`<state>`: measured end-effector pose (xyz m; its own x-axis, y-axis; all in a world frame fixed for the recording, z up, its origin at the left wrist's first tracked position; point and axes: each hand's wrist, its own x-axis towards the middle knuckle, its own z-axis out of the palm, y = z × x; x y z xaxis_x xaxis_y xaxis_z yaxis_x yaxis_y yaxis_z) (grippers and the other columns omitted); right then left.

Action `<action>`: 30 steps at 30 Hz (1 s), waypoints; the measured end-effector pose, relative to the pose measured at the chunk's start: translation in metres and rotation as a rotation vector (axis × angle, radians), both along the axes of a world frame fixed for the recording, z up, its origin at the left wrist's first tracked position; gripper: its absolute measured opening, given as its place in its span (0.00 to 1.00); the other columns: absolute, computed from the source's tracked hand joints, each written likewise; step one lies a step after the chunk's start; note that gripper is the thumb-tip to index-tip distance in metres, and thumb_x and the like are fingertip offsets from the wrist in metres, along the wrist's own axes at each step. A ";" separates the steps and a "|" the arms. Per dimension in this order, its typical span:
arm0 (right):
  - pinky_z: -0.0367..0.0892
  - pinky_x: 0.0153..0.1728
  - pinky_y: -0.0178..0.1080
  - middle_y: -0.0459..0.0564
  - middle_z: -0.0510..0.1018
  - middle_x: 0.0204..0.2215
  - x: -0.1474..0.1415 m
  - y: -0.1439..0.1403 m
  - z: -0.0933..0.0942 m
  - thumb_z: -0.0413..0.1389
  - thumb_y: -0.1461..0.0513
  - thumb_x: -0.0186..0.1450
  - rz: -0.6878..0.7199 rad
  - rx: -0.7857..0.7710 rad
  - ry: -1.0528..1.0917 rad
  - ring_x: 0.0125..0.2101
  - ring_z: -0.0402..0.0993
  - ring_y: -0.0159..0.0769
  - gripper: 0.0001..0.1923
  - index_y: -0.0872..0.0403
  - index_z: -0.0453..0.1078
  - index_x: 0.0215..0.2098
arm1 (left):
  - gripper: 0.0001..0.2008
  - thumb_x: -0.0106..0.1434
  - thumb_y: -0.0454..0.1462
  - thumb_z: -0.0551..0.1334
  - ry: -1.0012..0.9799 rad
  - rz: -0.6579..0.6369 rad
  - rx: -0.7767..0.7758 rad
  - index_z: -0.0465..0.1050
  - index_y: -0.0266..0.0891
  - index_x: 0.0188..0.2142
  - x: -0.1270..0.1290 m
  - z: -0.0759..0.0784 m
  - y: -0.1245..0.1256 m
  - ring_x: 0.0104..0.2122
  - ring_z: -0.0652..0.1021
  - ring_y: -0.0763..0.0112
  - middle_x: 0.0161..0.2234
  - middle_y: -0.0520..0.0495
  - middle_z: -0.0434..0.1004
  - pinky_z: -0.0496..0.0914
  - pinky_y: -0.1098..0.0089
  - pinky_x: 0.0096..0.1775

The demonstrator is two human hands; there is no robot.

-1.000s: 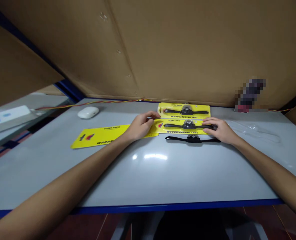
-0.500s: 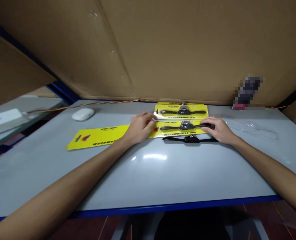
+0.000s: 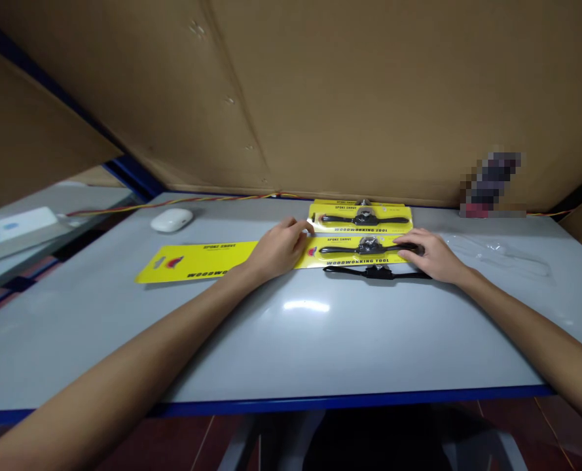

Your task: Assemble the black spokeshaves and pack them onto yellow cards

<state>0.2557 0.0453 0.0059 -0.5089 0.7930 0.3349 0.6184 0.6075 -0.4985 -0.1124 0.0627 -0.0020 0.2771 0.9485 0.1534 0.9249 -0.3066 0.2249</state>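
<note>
Both hands are gripping the nearer yellow carded spokeshave pack [image 3: 357, 250], just behind the loose black spokeshave [image 3: 376, 273] on the grey counter [image 3: 291, 340]: left hand [image 3: 275, 250] fingers pinching its left end, right hand [image 3: 431, 254] fingers curled over its right end. Likely lifting or opening it; next needs a firm, even pull.

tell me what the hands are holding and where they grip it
Both hands are on the nearer yellow spokeshave pack, which lies flat on the table: the left hand at its left end, the right hand over its right end. Nothing is lifted.

I note yellow spokeshave packs [image 3: 357, 250] with black lettering, a black loose spokeshave [image 3: 376, 273], a grey worktop [image 3: 291, 340] edged blue, a white mouse [image 3: 171, 220], brown cardboard [image 3: 344, 98].
</note>
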 end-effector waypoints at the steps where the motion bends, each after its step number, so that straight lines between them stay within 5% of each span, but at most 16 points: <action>1: 0.73 0.53 0.57 0.56 0.86 0.48 0.000 0.000 0.002 0.58 0.59 0.71 -0.002 -0.004 -0.016 0.49 0.79 0.51 0.14 0.49 0.83 0.50 | 0.21 0.72 0.39 0.48 0.004 0.004 -0.005 0.75 0.38 0.54 0.000 0.000 0.000 0.42 0.79 0.51 0.47 0.36 0.74 0.73 0.56 0.46; 10: 0.74 0.47 0.53 0.54 0.84 0.41 0.006 -0.004 0.010 0.60 0.56 0.70 0.045 -0.051 -0.087 0.43 0.79 0.48 0.11 0.47 0.84 0.46 | 0.20 0.69 0.46 0.54 -0.093 -0.032 -0.074 0.77 0.44 0.53 -0.013 0.000 0.003 0.49 0.76 0.50 0.45 0.41 0.76 0.68 0.46 0.58; 16: 0.73 0.48 0.52 0.55 0.83 0.41 0.006 -0.004 0.008 0.61 0.55 0.69 0.025 -0.073 -0.052 0.44 0.79 0.48 0.12 0.48 0.85 0.46 | 0.27 0.61 0.46 0.59 -0.178 -0.111 -0.145 0.74 0.49 0.59 -0.021 0.000 0.004 0.63 0.68 0.45 0.62 0.42 0.70 0.59 0.40 0.67; 30: 0.76 0.49 0.53 0.55 0.81 0.44 0.007 -0.002 0.004 0.62 0.55 0.70 0.020 -0.093 -0.039 0.43 0.79 0.46 0.11 0.45 0.84 0.47 | 0.28 0.59 0.46 0.61 -0.164 -0.100 -0.160 0.74 0.49 0.59 -0.015 0.002 0.004 0.65 0.68 0.42 0.66 0.41 0.67 0.57 0.37 0.68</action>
<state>0.2630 0.0435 0.0098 -0.5365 0.8091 0.2399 0.6263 0.5723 -0.5294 -0.1270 0.0664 -0.0003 0.3545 0.9335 0.0537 0.8390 -0.3429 0.4224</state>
